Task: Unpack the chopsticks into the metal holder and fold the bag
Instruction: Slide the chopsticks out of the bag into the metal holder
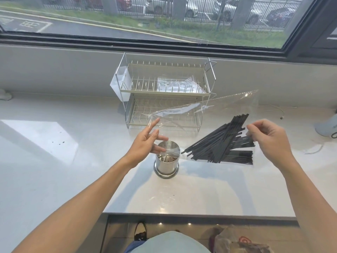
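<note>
Many long black chopsticks are seen inside a clear plastic bag, just right of the round shiny metal holder. The bag's right edge is pinched by the right hand. Its left end is touched by the spread left hand, above the holder.

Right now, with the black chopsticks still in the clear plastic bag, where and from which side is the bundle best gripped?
Probably at the square upper ends, approached from the right side, where the right hand already pinches the clear plastic bag. The black chopsticks fan out, narrow tips aimed down-left toward the perforated metal holder, so gripping the thick ends lets them slide tip-first. The left hand touches the bag's other end.
</note>
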